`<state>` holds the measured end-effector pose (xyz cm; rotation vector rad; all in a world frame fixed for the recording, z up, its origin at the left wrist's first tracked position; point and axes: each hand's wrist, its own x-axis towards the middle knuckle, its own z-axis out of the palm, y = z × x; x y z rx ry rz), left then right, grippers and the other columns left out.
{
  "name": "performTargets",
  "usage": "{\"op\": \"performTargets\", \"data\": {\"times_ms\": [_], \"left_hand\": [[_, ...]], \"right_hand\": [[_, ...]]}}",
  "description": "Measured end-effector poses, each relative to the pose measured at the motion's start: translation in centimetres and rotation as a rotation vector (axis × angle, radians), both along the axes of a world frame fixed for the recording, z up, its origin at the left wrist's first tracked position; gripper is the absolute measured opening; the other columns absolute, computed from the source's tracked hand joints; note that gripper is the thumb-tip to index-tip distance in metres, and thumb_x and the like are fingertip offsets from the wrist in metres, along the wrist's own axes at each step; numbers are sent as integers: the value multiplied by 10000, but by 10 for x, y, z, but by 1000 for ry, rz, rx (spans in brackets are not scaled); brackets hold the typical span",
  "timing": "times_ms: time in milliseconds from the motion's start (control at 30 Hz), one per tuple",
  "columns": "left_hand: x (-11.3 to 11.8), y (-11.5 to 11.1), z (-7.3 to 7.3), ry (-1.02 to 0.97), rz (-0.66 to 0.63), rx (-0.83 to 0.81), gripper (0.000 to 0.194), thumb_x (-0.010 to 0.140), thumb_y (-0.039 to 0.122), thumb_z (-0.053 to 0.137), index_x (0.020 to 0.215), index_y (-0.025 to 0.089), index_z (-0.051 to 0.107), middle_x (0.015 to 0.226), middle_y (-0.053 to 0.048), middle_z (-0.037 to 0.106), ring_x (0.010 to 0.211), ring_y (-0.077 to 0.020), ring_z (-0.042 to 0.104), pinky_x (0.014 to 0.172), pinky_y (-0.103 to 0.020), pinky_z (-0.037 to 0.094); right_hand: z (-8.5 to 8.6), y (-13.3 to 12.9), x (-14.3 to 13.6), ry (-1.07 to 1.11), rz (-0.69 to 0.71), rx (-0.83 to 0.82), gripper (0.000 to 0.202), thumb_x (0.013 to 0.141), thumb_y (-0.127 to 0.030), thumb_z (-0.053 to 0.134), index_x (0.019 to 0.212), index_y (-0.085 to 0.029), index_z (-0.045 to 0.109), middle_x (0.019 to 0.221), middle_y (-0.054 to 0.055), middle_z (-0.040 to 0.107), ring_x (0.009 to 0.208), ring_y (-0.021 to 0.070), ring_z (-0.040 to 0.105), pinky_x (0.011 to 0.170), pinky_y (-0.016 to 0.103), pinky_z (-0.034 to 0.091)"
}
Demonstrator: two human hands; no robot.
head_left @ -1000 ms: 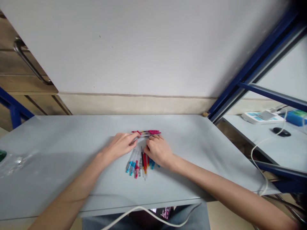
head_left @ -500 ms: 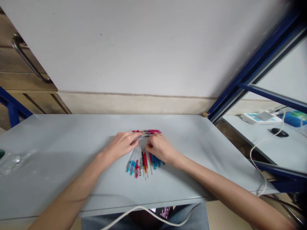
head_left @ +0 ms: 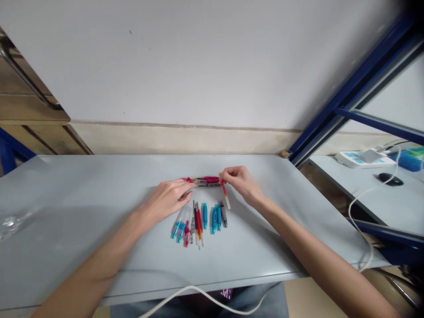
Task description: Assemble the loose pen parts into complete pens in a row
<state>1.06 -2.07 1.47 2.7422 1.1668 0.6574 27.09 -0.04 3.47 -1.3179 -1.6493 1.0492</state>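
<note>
My left hand (head_left: 172,195) rests on the left ends of several pens (head_left: 209,180) with pink and dark grips, lying sideways; its fingers are stretched out. At their right end my right hand (head_left: 239,180) pinches a red refill (head_left: 225,192) by its top, its pale end pointing down. Nearer to me lie clear barrels with blue and pink tips (head_left: 181,226), red and black refills (head_left: 199,221), blue pen parts (head_left: 215,217) and a grey one (head_left: 224,215).
Crumpled clear plastic (head_left: 11,223) lies at the table's left. A white cable (head_left: 198,289) crosses the front edge. Beyond the blue frame (head_left: 334,95) at right are a white power strip (head_left: 359,159) and a black mouse (head_left: 391,179).
My right hand has moved right and slightly up, with a red refill now hanging from its fingers. The blue parts it covered now show. My left hand has stayed nearly in place.
</note>
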Motion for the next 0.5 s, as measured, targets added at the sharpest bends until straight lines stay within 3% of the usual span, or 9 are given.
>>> {"op": "performTargets", "data": {"times_ms": [100, 300, 400, 500], "left_hand": [[0, 0, -2, -29, -20, 34, 272, 998, 187, 490, 1187, 208, 686, 931, -38, 721, 808, -157, 668, 734, -267, 492], [2, -2, -2, -67, -22, 92, 254, 989, 178, 497, 1138, 194, 701, 833, -25, 694, 745, -144, 643, 697, -262, 484], [3, -3, -2, -80, -27, 117, 273, 989, 184, 497, 1158, 201, 710, 835, -28, 703, 747, -143, 648, 690, -259, 497], [4, -3, -3, -84, -19, 153, 275, 987, 200, 505, 1154, 206, 724, 832, -28, 726, 734, -142, 667, 694, -258, 520]], "right_hand": [[-2, 2, 6, 137, -40, -45, 297, 813, -333, 578, 560, -179, 576, 561, -15, 511, 579, 116, 417, 580, 266, 298], [-4, 0, 7, 318, 18, -153, 241, 824, -286, 562, 663, -155, 683, 758, 85, 705, 709, 155, 584, 644, 249, 414], [-6, -3, 4, 361, -3, -241, 234, 824, -318, 589, 700, -142, 683, 716, 83, 691, 653, 144, 583, 583, 235, 402], [-11, -3, 2, 389, -26, -312, 220, 810, -295, 602, 638, -160, 624, 554, 19, 580, 502, 104, 453, 487, 235, 321]]}}
